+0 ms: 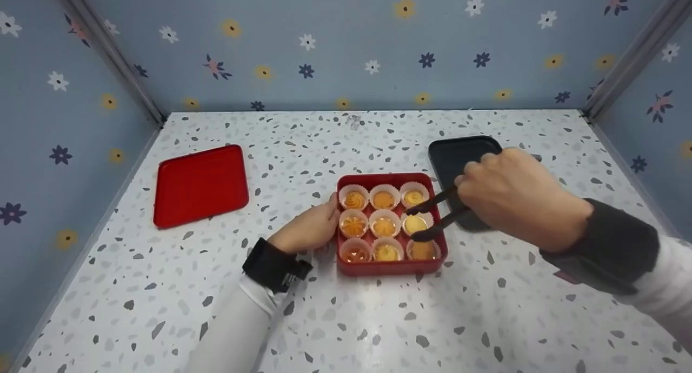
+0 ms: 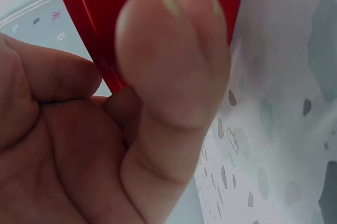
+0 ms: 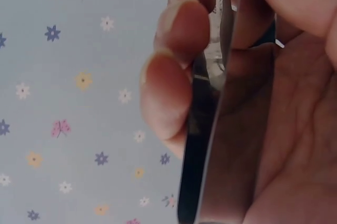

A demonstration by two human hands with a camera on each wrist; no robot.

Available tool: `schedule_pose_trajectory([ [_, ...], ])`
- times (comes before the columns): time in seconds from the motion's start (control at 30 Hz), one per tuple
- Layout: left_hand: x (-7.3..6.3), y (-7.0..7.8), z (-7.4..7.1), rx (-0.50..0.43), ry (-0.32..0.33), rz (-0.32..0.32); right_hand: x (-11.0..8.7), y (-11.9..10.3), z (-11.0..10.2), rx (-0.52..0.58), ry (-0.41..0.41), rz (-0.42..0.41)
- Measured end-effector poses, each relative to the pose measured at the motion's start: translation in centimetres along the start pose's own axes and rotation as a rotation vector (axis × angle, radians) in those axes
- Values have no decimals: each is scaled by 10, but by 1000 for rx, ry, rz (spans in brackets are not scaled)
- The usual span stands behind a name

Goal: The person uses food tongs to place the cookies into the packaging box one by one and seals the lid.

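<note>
A red box (image 1: 392,269) holds rows of small golden pastries (image 1: 384,226), each in a white paper cup. At the box's left side, my left hand (image 1: 309,225) holds the wall near the rim; its fingertips meet the red wall in the left wrist view. My right hand (image 1: 513,192) grips dark tongs (image 1: 450,218), metallic in the right wrist view. The tips of the tongs stand apart above the box's right column, around the pale yellow pastry (image 1: 416,223) in the middle row. Whether they touch it, I cannot tell.
A red tray-like lid (image 1: 200,186) lies on the left of the speckled table (image 1: 286,146). Partly beneath my right hand is a black tray (image 1: 459,151), right of the box. Flower-patterned panels (image 1: 351,48) close off the back and both sides.
</note>
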State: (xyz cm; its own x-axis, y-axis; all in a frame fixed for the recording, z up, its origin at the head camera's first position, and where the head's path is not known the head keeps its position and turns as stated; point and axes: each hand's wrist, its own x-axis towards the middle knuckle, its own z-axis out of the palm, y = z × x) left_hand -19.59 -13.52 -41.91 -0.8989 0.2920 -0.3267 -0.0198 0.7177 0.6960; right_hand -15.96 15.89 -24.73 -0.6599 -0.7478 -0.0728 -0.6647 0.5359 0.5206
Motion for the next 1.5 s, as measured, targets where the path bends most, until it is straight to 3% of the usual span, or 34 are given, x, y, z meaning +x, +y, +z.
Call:
schedule_pose_trajectory([
  [0.3,0,-1,0,57,22,48,-9,29,2,116,-8,79],
  [0.6,1,0,0,31,10,31,-22,54,23,208,26,115],
  [0.73,2,0,0,24,10,23,-27,65,33,249,-8,165],
  [1.07,1,0,1,14,8,30,-36,87,71,332,-16,320],
  [1.5,0,-1,1,13,17,21,-48,89,136,505,28,626],
])
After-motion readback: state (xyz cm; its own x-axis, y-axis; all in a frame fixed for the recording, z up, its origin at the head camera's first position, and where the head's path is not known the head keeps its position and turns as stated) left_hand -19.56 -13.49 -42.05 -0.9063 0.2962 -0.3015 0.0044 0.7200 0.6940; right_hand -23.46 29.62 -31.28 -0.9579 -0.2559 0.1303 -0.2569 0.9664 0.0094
